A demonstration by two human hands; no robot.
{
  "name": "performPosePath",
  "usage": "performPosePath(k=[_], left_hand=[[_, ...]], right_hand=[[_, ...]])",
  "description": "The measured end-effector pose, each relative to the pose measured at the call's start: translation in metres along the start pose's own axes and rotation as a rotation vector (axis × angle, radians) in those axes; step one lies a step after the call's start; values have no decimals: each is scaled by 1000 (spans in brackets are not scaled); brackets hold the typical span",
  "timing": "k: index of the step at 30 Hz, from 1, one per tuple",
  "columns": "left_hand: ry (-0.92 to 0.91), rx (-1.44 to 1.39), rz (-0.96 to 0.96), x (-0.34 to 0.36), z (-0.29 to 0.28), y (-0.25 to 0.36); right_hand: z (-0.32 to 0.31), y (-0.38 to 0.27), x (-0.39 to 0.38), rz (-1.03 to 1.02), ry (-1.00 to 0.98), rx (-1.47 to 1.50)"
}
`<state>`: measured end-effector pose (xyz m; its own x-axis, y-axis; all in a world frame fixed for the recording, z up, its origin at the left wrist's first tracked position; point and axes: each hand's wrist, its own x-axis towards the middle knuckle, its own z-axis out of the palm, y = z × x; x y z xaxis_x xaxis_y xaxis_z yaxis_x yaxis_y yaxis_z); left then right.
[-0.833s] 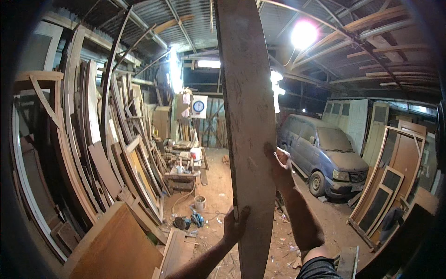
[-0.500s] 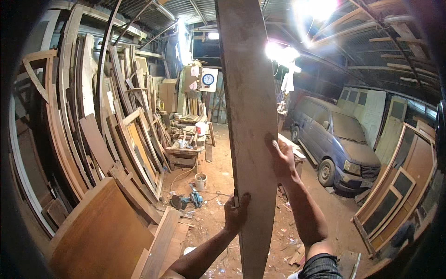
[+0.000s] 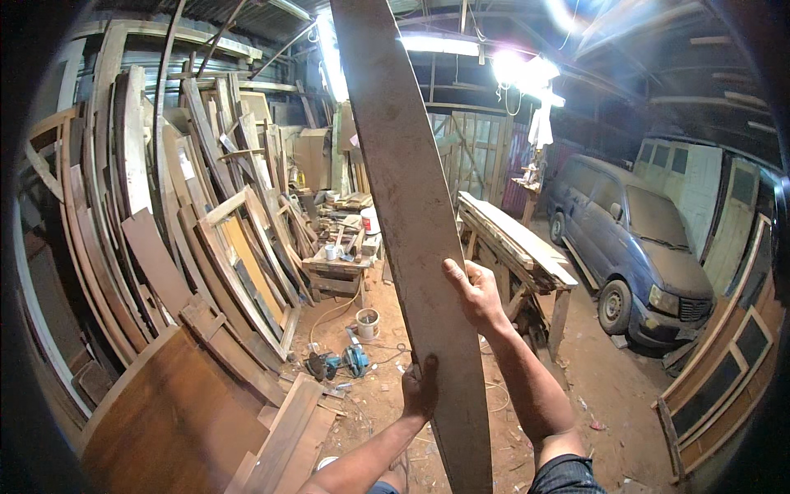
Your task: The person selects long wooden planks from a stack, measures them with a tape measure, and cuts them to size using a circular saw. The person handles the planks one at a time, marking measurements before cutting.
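A long, wide wooden plank [image 3: 411,181] stands steeply in front of me, its upper end leaning left and running out of the top of the view. My left hand [image 3: 420,387] grips its left edge low down, the thumb across the face. Higher up, my right hand [image 3: 477,295] holds the right edge, with the thumb on the face and the other fingers mostly hidden behind it. The plank's lower end leaves the picture at the bottom.
Many boards and frames [image 3: 239,255] lean along the left wall. A blue power tool [image 3: 354,361] and a bucket [image 3: 368,323] sit on the dirt floor. Right of the plank is a workbench [image 3: 527,255] stacked with boards, then a dusty blue van [image 3: 634,239]. Framed panels [image 3: 724,362] lean at right.
The plank's upper end has tilted to the left, and my right hand has shifted a little left and down with it. The view has turned, bringing the workbench into sight.
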<state>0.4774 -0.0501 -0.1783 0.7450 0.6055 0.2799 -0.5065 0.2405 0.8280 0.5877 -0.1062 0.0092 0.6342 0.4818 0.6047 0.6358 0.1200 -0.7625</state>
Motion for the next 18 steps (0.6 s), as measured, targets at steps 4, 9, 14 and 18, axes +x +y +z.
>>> performPosePath(k=[4, 9, 14, 18], left_hand=[[55, 74, -53, 81, 23, -56], [88, 129, 26, 225, 65, -134], [25, -66, -212, 369, 153, -170], [-11, -47, -230, 476, 190, -223]], right_hand=[[-28, 69, 53, 43, -23, 1], [-91, 205, 45, 207, 30, 28], [-198, 368, -85, 481, 262, -288], [-235, 398, -171, 771, 128, -671]])
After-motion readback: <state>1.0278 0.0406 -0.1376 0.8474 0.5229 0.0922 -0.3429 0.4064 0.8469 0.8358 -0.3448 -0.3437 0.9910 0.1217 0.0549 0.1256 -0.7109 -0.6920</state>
